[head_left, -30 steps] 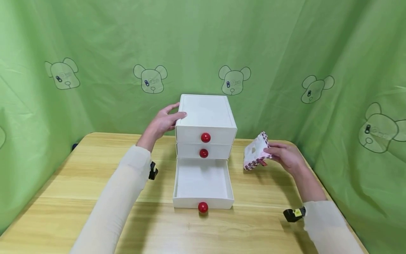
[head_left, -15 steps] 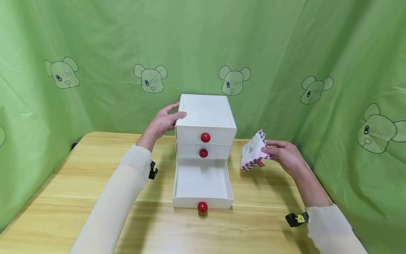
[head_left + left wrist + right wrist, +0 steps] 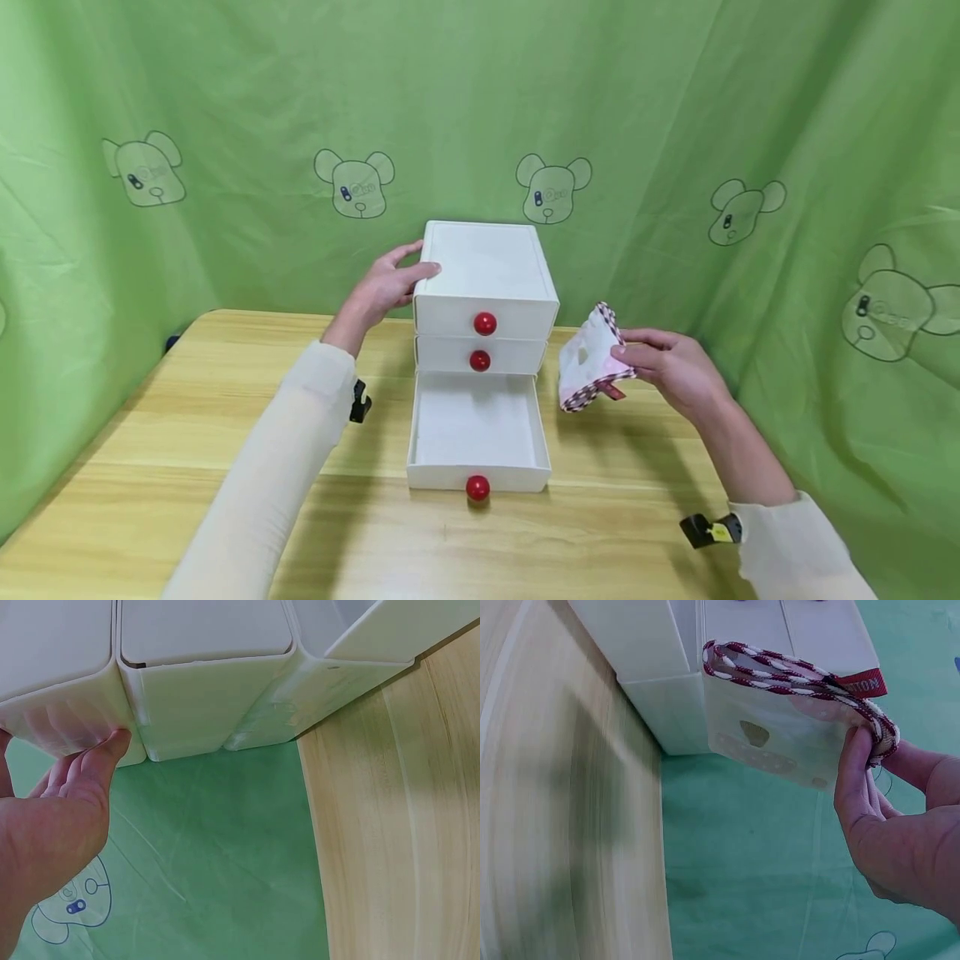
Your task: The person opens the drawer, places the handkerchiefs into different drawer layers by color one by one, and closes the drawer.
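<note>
A white drawer cabinet (image 3: 487, 262) with red knobs stands at the back of the table; its bottom drawer (image 3: 480, 425) is pulled out with nothing in it. My left hand (image 3: 382, 287) rests on the cabinet's upper left, thumb over the top edge and fingers against the side wall, as the left wrist view (image 3: 67, 802) also shows. To the right of the cabinet, my right hand (image 3: 675, 367) pinches a small folded towel (image 3: 588, 358) between thumb and fingers, above the table. In the right wrist view, this towel (image 3: 780, 727) has red-and-white trim and a red tag.
The upper drawers are pushed in; their red knobs (image 3: 485, 323) face me. The open drawer's front, with its own knob (image 3: 477, 488), juts towards me over the wooden table (image 3: 600, 533). A green curtain (image 3: 450, 100) hangs close behind and at both sides.
My right hand has carried the towel a little to the left, closer to the cabinet. My left hand stays on the cabinet, and the drawers have not moved.
</note>
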`<act>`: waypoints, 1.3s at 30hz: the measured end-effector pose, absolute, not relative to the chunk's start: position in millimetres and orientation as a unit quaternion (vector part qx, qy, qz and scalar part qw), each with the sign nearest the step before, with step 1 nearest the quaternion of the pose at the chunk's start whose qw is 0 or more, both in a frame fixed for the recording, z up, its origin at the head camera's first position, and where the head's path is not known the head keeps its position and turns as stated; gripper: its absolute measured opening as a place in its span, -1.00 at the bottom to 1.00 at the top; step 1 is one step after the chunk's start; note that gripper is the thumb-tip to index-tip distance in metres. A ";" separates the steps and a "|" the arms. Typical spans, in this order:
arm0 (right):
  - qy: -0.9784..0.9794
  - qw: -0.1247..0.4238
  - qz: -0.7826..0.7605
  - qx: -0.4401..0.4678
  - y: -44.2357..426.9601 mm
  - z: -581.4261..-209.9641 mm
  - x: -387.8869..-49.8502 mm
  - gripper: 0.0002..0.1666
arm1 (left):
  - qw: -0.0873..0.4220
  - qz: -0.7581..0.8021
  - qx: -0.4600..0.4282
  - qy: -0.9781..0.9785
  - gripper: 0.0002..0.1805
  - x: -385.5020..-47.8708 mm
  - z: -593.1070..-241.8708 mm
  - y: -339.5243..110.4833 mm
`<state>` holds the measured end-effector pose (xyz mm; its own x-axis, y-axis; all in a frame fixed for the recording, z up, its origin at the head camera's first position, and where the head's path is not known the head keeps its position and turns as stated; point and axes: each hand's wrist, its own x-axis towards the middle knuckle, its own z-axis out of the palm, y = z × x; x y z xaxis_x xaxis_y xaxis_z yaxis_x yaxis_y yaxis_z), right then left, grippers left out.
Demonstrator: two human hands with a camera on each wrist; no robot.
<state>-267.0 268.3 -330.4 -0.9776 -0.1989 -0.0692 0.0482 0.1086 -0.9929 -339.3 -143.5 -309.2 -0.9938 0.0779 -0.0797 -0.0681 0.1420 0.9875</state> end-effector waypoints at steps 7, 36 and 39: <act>0.781 0.080 -0.612 -0.092 256.0 -325.1 -255.3 -0.35 | 0.057 0.654 0.005 0.754 -0.14 -338.7 -309.1 -145.4; 0.829 0.109 -0.536 -0.112 197.8 -332.4 -223.4 -0.42 | 0.065 0.653 0.008 0.755 -0.15 -336.5 -308.3 -144.5; 0.823 0.109 -0.548 -0.107 193.3 -337.5 -223.4 -0.42 | 0.064 0.654 0.008 0.754 -0.16 -336.4 -307.7 -143.5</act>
